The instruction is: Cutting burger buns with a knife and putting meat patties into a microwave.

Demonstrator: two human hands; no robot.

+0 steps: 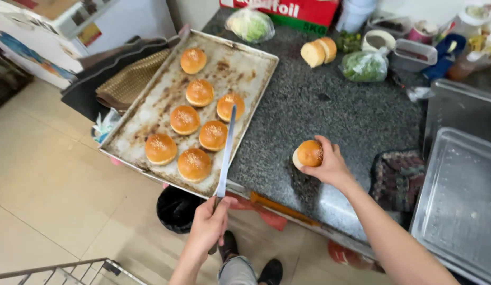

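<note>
Round seeded bun (310, 153), long steel knife (226, 153)

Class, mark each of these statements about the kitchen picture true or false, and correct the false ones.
1. The left hand holds a long knife. True.
2. The right hand is empty. False: it holds a bun above the counter.
3. Seven buns lie on the baking tray. True.
4. The knife blade is cutting into the bun in the right hand. False: the blade lies over the tray, apart from that bun.
5. A cut bun stands on the counter beyond the tray. True.
6. The metal tray at the right is full of buns. False: no buns lie in it.
</note>
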